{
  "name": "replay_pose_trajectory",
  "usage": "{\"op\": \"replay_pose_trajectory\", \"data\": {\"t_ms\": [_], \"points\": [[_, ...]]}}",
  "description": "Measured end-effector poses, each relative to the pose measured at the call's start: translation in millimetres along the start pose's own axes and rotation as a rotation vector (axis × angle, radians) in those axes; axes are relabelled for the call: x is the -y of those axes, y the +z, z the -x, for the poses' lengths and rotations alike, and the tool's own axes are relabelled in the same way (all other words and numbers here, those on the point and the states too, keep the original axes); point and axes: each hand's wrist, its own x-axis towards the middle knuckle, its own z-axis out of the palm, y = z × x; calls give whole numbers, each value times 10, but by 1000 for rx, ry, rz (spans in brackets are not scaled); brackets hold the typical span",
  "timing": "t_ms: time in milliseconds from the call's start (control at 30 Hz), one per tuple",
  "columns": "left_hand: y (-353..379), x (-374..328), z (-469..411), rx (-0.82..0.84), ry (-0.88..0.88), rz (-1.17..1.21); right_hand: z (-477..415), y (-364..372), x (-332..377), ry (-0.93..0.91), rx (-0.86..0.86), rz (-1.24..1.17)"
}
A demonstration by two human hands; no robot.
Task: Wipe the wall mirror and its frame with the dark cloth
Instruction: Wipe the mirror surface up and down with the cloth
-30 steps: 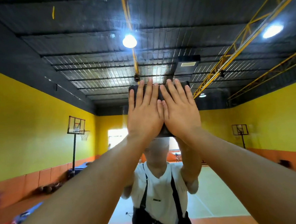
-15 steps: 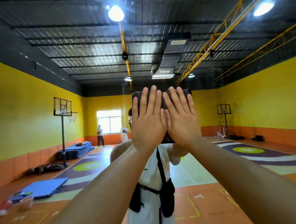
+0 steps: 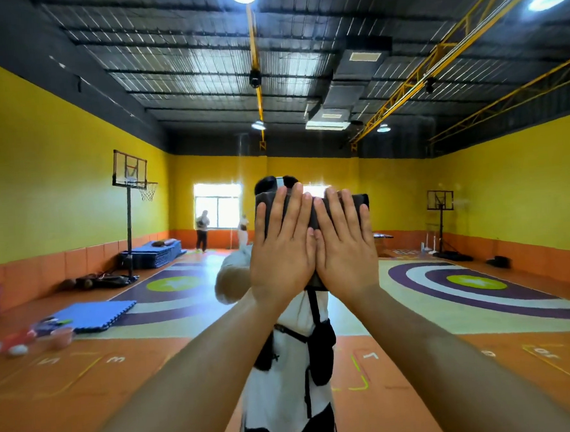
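Held only by the flat, straight-fingered left hand (image 3: 284,246) and right hand (image 3: 344,245), the dark cloth (image 3: 311,214) could slip down the wall mirror (image 3: 443,206).

I am pressing the dark cloth (image 3: 313,214), looking matt and softly woven, flat against the mirror (image 3: 476,204), whose glass is showing smooth and glossy. Reflected in it, the floor (image 3: 104,394) is giving off a polished sheen, and the ceiling (image 3: 183,55) is showing ribbed sheet metal.
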Motion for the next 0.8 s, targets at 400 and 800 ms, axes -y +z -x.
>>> {"op": "replay_pose_trajectory", "data": {"t_ms": [400, 800], "points": [[61, -166, 658, 15, -22, 56, 680, -32, 72, 11, 101, -63], [176, -254, 1481, 15, 42, 42, 1474, -1, 225, -8, 153, -80]]}}
